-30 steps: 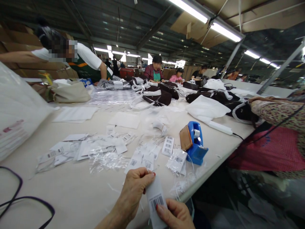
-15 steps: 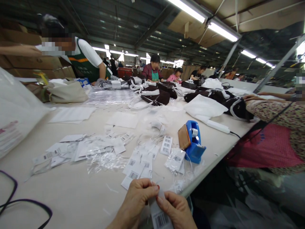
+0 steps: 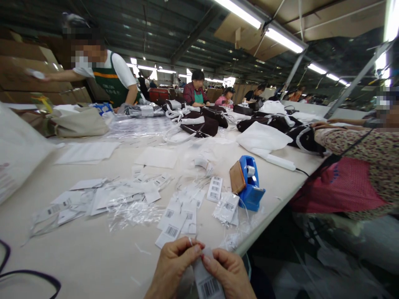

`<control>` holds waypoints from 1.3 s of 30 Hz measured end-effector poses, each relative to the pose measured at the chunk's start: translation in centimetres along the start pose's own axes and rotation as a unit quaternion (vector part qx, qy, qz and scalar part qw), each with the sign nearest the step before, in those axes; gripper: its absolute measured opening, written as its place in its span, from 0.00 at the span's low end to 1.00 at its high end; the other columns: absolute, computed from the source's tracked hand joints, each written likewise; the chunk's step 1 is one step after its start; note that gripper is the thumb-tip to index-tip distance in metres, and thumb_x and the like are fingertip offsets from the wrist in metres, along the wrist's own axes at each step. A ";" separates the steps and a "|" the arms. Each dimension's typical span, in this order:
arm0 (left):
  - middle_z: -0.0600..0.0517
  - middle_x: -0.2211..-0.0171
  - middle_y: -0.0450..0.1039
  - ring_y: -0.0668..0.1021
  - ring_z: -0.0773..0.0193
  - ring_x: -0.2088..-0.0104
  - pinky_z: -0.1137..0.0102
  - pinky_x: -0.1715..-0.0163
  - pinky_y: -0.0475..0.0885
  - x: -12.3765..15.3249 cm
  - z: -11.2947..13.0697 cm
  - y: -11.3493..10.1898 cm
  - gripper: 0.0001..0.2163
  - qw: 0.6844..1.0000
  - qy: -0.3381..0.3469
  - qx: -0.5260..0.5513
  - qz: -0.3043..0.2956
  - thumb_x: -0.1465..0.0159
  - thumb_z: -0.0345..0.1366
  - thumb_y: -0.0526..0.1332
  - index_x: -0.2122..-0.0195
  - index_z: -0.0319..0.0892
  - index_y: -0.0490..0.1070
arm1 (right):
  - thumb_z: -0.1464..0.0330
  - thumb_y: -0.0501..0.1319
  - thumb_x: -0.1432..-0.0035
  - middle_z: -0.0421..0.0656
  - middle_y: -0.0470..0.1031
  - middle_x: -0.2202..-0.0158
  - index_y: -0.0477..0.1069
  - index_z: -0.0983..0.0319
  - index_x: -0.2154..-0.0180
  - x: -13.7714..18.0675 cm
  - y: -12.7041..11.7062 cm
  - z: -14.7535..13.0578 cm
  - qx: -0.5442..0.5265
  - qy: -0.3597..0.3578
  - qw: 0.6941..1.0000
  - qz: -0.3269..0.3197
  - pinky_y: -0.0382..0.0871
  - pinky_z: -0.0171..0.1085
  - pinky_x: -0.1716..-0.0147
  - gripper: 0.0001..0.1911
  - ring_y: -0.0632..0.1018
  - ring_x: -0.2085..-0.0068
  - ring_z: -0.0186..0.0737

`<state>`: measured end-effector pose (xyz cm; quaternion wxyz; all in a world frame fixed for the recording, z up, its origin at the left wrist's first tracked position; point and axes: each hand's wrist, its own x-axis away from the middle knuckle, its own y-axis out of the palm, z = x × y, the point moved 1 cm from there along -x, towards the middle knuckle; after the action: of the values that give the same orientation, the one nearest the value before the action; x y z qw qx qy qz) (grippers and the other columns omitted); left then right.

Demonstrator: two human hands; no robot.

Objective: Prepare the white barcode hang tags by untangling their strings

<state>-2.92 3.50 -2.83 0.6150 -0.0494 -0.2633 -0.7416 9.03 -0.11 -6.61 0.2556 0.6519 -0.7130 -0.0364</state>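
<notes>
At the bottom edge of the head view, my left hand (image 3: 174, 268) and my right hand (image 3: 229, 274) pinch the top of a white barcode tag (image 3: 207, 282) between thumbs and fingertips. The tag hangs down between the hands, barcode facing me. Just beyond them, loose barcode tags (image 3: 177, 220) and clear plastic sleeves (image 3: 131, 209) lie scattered on the beige table (image 3: 93, 253). A blue tape dispenser (image 3: 251, 185) stands to the right of the tags near the table edge.
Dark handbags (image 3: 202, 124) and white dust bags (image 3: 263, 137) lie further back. A person in a floral top with a red apron (image 3: 349, 182) sits at right. A person in a green apron (image 3: 109, 79) leans at far left. A black strap (image 3: 28, 276) lies bottom left.
Both hands drew the tag down and closer to me, and the fingers closed together on its top edge. The person at far left straightened and reached out to the left.
</notes>
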 end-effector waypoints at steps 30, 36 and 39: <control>0.55 0.85 0.69 0.67 0.71 0.82 0.76 0.80 0.60 0.0 -2.6 -0.5 0.18 0.999 -0.009 0.006 -0.035 0.64 0.45 0.72 0.80 0.35 0.73 | 0.59 0.69 0.62 0.37 0.65 0.82 0.73 0.65 0.81 0.4 0.7 -1.1 -0.007 -0.046 0.997 0.069 0.58 0.29 0.80 0.15 0.65 0.79 0.30; 0.51 0.82 0.73 0.72 0.64 0.77 0.71 0.73 0.63 -0.1 -3.1 -0.2 0.19 0.998 -0.054 0.027 -0.036 0.66 0.46 0.73 0.79 0.35 0.77 | 0.60 0.70 0.62 0.36 0.66 0.84 0.74 0.65 0.79 0.1 0.1 -0.5 -0.056 -0.017 0.998 0.034 0.57 0.27 0.80 0.14 0.64 0.81 0.27; 0.51 0.82 0.73 0.71 0.66 0.80 0.72 0.76 0.62 0.1 -2.8 -0.2 0.17 0.997 -0.062 0.030 -0.043 0.65 0.43 0.73 0.80 0.35 0.77 | 0.60 0.70 0.63 0.38 0.71 0.82 0.76 0.64 0.77 0.1 -0.7 -1.1 -0.012 -0.036 0.999 0.036 0.60 0.28 0.78 0.14 0.66 0.79 0.29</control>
<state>-2.43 2.15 -5.29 0.5659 -0.0654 -0.3250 -0.7549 10.07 -0.02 -5.89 0.2389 0.6212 -0.7440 -0.0594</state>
